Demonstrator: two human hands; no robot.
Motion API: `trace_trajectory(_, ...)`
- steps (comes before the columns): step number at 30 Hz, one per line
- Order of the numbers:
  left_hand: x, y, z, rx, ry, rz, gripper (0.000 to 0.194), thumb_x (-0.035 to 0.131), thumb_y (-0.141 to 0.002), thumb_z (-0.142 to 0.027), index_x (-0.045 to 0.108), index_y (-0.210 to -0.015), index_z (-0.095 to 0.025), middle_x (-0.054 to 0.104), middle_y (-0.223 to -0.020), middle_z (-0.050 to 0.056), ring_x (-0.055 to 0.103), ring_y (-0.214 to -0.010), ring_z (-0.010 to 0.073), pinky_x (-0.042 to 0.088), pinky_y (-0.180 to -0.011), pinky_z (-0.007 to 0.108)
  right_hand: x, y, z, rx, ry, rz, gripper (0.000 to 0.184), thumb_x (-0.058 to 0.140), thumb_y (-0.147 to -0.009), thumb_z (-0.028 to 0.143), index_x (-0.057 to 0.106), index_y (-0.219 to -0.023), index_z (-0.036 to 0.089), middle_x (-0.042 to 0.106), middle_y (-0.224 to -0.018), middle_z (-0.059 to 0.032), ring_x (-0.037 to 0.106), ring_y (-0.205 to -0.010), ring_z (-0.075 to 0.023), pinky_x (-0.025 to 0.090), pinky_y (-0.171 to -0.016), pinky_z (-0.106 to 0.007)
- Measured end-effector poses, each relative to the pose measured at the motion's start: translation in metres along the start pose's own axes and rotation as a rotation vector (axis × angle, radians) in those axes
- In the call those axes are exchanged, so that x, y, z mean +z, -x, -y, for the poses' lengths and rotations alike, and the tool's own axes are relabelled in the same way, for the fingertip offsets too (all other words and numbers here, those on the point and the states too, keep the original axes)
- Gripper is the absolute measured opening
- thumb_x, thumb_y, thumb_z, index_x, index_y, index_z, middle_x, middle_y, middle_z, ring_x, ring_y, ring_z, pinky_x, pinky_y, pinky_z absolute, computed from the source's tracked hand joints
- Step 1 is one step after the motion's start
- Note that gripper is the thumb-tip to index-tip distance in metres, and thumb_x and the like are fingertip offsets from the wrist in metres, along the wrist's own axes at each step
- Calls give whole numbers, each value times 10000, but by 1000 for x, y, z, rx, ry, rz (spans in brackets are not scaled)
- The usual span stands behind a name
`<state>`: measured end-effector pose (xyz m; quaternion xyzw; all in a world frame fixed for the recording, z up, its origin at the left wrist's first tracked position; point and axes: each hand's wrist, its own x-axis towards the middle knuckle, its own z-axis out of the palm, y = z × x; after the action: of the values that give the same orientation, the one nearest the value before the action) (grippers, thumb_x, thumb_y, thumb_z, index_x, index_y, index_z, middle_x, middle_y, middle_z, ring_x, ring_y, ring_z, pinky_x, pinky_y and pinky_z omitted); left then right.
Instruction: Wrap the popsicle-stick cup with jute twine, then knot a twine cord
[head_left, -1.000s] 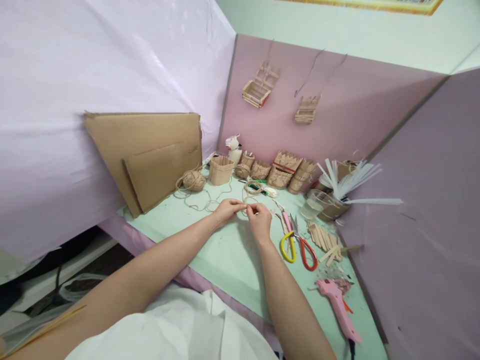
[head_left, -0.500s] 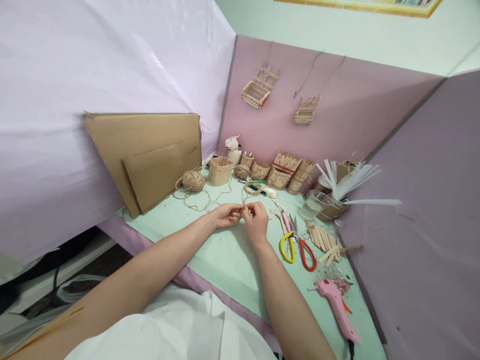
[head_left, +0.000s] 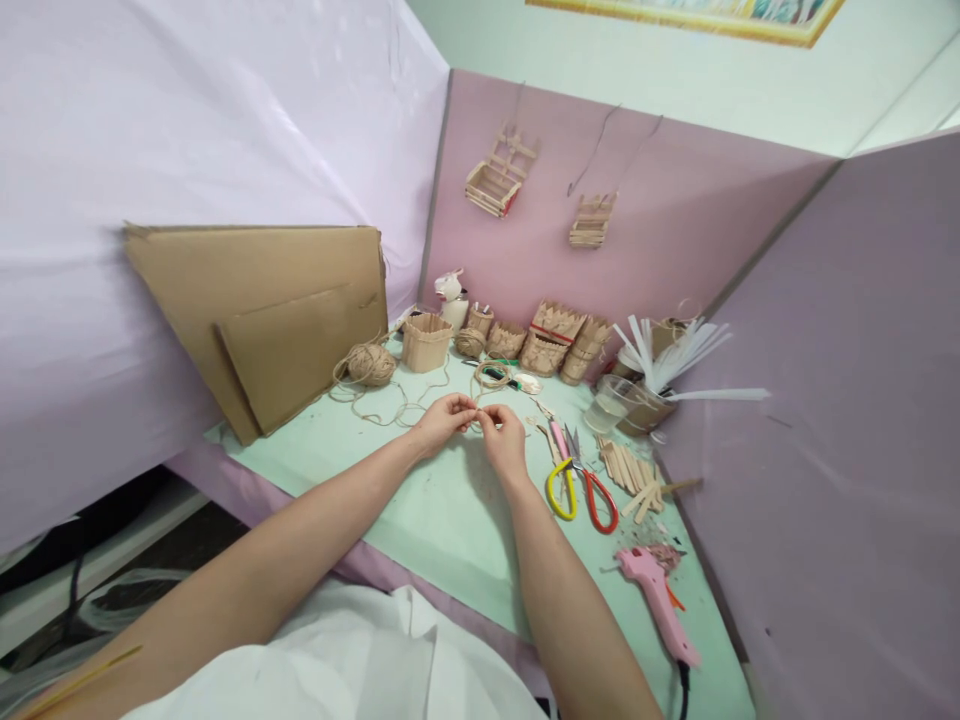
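Observation:
Above the middle of the table my left hand [head_left: 445, 422] and my right hand [head_left: 502, 438] meet fingertip to fingertip. Both are closed in a pinch on a thin piece of jute twine, mostly hidden by the fingers. Just beyond them lies a loose coil of jute twine [head_left: 493, 375], its strand running down toward my fingertips. To the left sits a ball of twine [head_left: 371, 365] with loose strands trailing over the cloth. Next to it stands a small wooden-stick basket [head_left: 426, 343].
Scissors [head_left: 576, 466] with yellow and red handles lie right of my hands, near flat wooden sticks [head_left: 628, 468]. A pink glue gun [head_left: 660, 600] rests at the right front. A clear plastic cup [head_left: 610, 402] stands behind. Cardboard sheets [head_left: 300, 350] lean at the left.
The whole view has shifted, so the table's things appear farther left. My hands stay together, and the left fingers have closed into a tighter pinch beside the right.

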<state>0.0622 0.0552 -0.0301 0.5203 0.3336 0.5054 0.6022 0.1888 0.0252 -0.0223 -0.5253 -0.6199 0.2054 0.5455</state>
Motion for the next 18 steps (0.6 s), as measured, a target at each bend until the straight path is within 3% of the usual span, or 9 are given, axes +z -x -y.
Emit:
trace_trajectory(8, -1, -1, 7, 179, -315, -26, 192, 630, -647, -159, 531, -812, -160, 582, -674, -25, 561, -670, 112, 422, -665, 245, 0, -3, -6, 169, -91, -7, 171, 542, -689, 328, 586, -664, 166, 604, -657, -11, 512, -638, -148, 386, -639, -268)
trace_trajectory(18, 18, 1, 17, 101, -411, -125, 160, 633, -634, -145, 493, -709, -164, 536, -565, -49, 480, -535, 88, 356, -539, 215, 6, -14, -34, 339, -172, -352, 134, 530, -659, 307, 511, -623, 179, 534, -608, 4, 467, -600, -135, 380, -588, -260)
